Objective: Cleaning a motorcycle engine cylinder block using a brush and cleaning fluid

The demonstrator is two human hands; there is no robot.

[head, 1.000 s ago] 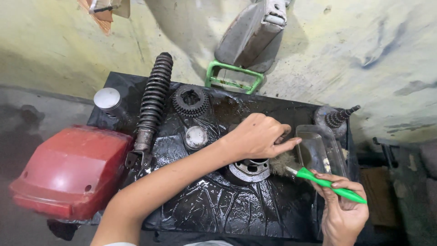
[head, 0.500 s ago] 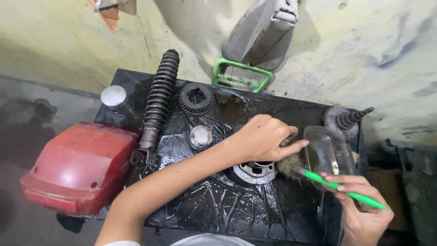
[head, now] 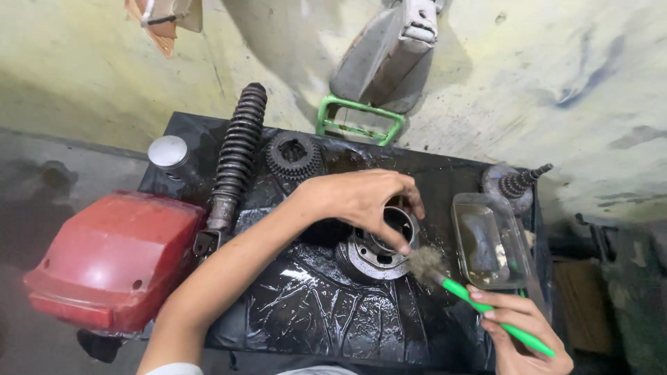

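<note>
View from the head camera, looking down on a work surface covered by a wet black sheet [head: 306, 312]. The left hand [head: 365, 198] reaches in from the near left corner and grips the rim of a round metal engine part [head: 379, 246] that rests near the middle of the sheet; its fingertips curl over the part's open cylindrical top, thumb on the near side. The right hand [head: 521, 333], at the near right corner, is closed around the handle of a green toothbrush [head: 486, 309]. The toothbrush slants up and to the left, and its dirty bristle head lies just beside, apparently touching, the right flank of the engine part.

Just right of the engine part stands a clear rectangular plastic tray [head: 490, 239] holding dark, murky liquid. Behind the tray, at the far right corner, lies a small part with a coiled dark spring [head: 517, 184]. Along the left side a long black shock absorber [head: 233, 163] lies lengthwise, its coil running from the far edge toward the near left. A toothed gear cluster [head: 293, 156] sits beside it near the far edge, and a capped metal cylinder [head: 169, 154] stands at the far left corner. A red plastic body panel [head: 111, 260] rests off the left edge. Beyond the far edge, a green metal frame [head: 358, 121] and a grey seat-like piece [head: 389, 52] lean against the stained wall.
</note>
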